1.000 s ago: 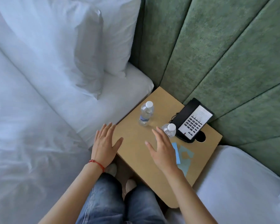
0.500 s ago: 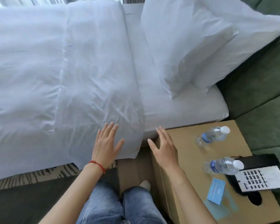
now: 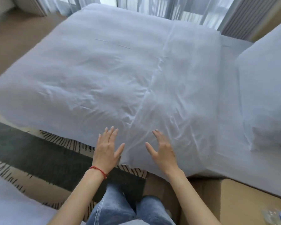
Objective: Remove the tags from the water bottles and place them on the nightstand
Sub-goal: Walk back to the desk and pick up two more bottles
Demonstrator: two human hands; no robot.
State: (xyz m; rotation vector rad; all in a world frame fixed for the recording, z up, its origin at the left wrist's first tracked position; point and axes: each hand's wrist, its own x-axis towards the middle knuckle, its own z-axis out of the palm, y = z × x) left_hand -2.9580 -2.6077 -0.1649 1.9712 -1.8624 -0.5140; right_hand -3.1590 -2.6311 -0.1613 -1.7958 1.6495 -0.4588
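I see both hands open and empty, fingers spread: the left hand [image 3: 107, 150] (red string at the wrist) and right hand [image 3: 162, 151] hover over the white duvet [image 3: 120, 75]. A blurred water bottle [image 3: 277, 216] lies on the table [image 3: 243, 197], bottom right.

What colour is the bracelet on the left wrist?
Red: a thin cord bracelet, clear in the head view.
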